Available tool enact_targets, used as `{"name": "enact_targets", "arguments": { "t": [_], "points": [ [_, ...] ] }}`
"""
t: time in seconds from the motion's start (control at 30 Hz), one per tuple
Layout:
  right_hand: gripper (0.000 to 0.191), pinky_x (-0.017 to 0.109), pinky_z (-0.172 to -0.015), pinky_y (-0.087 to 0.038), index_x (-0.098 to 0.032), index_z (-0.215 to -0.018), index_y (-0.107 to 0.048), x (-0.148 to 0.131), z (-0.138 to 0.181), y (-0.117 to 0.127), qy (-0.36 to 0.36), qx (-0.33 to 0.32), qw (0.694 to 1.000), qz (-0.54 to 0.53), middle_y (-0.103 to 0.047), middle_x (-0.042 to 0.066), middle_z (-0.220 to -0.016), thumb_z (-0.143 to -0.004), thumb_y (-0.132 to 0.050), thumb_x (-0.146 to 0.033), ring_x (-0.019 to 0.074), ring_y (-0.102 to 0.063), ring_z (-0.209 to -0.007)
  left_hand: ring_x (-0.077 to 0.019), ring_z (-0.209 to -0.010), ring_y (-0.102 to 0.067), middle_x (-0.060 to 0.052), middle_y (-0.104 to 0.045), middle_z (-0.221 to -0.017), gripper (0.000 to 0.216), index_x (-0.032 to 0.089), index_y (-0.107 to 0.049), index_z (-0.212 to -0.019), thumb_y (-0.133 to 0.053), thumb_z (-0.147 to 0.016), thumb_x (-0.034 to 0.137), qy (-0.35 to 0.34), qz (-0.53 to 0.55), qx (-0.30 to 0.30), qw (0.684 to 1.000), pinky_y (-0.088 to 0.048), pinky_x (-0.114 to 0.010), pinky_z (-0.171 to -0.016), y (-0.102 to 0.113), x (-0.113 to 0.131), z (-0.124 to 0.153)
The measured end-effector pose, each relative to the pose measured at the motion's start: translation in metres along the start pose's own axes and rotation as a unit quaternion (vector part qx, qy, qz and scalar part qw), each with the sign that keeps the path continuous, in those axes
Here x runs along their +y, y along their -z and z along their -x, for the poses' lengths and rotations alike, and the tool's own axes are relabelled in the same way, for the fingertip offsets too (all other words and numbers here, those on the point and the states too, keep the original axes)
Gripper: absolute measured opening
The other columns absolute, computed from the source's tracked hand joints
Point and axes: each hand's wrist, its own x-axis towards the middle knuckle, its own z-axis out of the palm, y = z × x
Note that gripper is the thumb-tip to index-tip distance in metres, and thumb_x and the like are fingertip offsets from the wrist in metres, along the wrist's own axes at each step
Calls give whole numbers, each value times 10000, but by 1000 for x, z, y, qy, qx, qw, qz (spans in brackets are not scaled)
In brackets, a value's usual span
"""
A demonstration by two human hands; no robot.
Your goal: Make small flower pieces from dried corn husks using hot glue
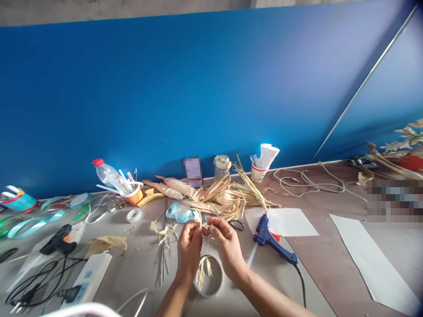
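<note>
My left hand (191,244) is closed in a pinch, with a small pale strip of corn husk (199,216) showing at its fingertips. Close beside it, my right hand (227,242) also pinches; what lies between its fingers is too small to make out. Below both hands, a round ring-shaped container (222,281) has husk scraps (204,270) inside. Behind the fingers lies a heap of dried corn husks (228,196), next to crumpled light-blue material (181,212). Black-handled scissors (237,225) lie just past my right hand, partly hidden.
A blue glue gun (277,246) rests at right by white paper (294,222). Thin wires (161,264) lie left of my hands. Further left are a tape roll (134,215), a power strip (94,275) and black cables (42,281). A jar (222,168) stands at the blue partition (198,97).
</note>
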Motion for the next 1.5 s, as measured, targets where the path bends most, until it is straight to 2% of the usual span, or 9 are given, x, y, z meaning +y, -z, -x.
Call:
{"name": "enact_targets", "arguments": {
  "t": [0.1,0.23,0.5,0.63,0.77,0.97,1.13,1.33,1.5],
  "points": [
    [148,255,-614,-425,-172,-824,-579,-2,-4,0,-37,-9,998,-47,-553,-33,-592,-734,-630,-278,123,-523,-583,-48,-422,-328,50,-545,-581,195,178,-525,-823,-580,-792,363,5,35,-19,999,-257,-176,-405,-1,0,0],
    [152,241,-489,-392,-178,-788,-543,-2,-7,-3,-45,-54,995,-73,-484,-67,-509,-748,-614,-306,102,-476,-447,-57,-481,-379,66,-466,-551,183,173,-533,-788,-563,-816,352,0,49,-59,997,-315,-177,-475,-2,1,0],
    [213,206,-398,-341,-174,-757,-513,4,-9,-2,-29,-80,995,-46,-499,-68,-542,-719,-654,-329,77,-467,-380,-64,-471,-367,66,-447,-546,170,170,-559,-793,-584,-800,338,17,31,-83,996,-305,-189,-464,-4,7,2],
    [245,192,-390,-310,-177,-750,-510,2,-11,-1,-28,-74,996,-51,-485,-76,-550,-705,-673,-354,57,-438,-372,-96,-541,-446,38,-500,-599,161,175,-578,-855,-548,-823,330,-3,41,-125,991,-364,-218,-530,-2,8,4],
    [260,197,-405,-318,-176,-737,-516,-4,-11,1,-36,-94,994,-52,-486,-75,-515,-699,-690,-365,64,-441,-375,-98,-526,-438,41,-486,-562,162,181,-579,-816,-550,-818,341,0,68,-134,989,-358,-225,-535,1,5,2],
    [298,248,-463,-423,-185,-746,-534,-8,-14,6,-78,-150,983,-73,-527,-54,-538,-652,-730,-390,109,-501,-442,-102,-470,-396,47,-449,-525,197,199,-577,-745,-593,-764,394,18,63,-118,991,-324,-236,-481,2,3,-1],
    [221,291,-600,-446,-180,-829,-568,-11,-15,14,-88,-190,975,-76,-574,-26,-595,-708,-688,-321,136,-548,-540,-88,-487,-365,38,-469,-556,195,188,-561,-723,-590,-779,372,24,73,-107,991,-278,-219,-470,2,4,-2],
    [179,222,-596,-363,-167,-798,-625,-14,-22,23,-42,-107,993,-35,-550,-24,-656,-719,-675,-320,96,-474,-588,-83,-503,-370,35,-499,-576,218,178,-543,-692,-596,-771,374,24,64,-82,994,-298,-213,-498,0,7,-3],
    [244,215,-552,-324,-160,-774,-627,-22,-23,24,-14,-89,996,26,-512,-36,-597,-730,-665,-397,89,-421,-551,-93,-527,-399,32,-512,-598,200,179,-559,-712,-589,-773,367,-4,10,-63,998,-328,-223,-533,0,7,-3]
  ]
}}
